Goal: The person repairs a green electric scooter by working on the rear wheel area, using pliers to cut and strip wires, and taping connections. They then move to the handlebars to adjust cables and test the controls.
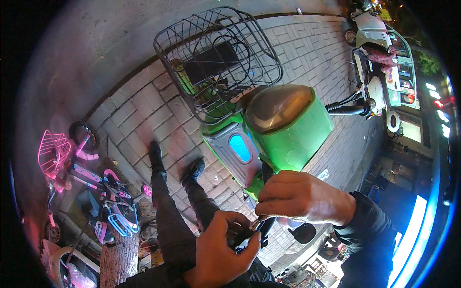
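In the lower middle, my left hand (228,247) is closed around a small dark thing with a shiny metal end (254,224); its kind is too small to tell. My right hand (302,199) comes in from the right, thumb and fingers pinched together right by that metal end. Its fingertips hide what they grip, if anything. Just beyond both hands stands a green scooter (297,139) with a rounded brown part (278,108) on top. A black wire basket (218,62) on the scooter carries a flat black item (211,62).
Left of my legs (175,225) are a small bike's pink basket (54,153), other small bikes with a blue basket (124,222), and a tree trunk (117,257). Brick paving (139,103) surrounds the scooter. At right are a parked white scooter (377,98) and a bright lit panel (408,240).
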The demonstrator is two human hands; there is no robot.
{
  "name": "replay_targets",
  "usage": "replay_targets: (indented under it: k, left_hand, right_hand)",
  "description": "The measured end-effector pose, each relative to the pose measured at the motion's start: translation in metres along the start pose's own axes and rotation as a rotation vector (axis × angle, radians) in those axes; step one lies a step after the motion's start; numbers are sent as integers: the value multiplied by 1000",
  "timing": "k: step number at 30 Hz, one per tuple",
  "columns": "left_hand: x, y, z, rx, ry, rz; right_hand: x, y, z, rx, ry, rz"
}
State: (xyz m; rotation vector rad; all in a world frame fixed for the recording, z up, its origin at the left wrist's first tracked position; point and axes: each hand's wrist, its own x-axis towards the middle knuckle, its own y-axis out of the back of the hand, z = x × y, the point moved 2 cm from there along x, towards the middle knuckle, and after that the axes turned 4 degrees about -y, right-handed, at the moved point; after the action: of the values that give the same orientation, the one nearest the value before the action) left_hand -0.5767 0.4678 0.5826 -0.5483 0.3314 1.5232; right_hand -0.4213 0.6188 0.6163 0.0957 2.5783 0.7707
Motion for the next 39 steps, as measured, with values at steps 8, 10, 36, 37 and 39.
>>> replay_targets:
  k: [8, 10, 36, 37, 39]
  left_hand:
    - [1, -1, -8, -7, 80, -92]
    - [3, 1, -10, 28, 14, -109]
    - [0, 6, -1, 57, 73, -162]
    - [-4, 9, -3, 103, 84, -204]
    - [-13, 14, -5, 192, 110, -285]
  right_hand:
    - [1, 0, 0, 14, 3, 17]
    - [1, 0, 1, 27, 1, 16]
    - [1, 1, 14, 81, 11, 7]
    - [1, 0, 15, 122, -1, 25]
    - [1, -4, 14, 153, -25, 81]
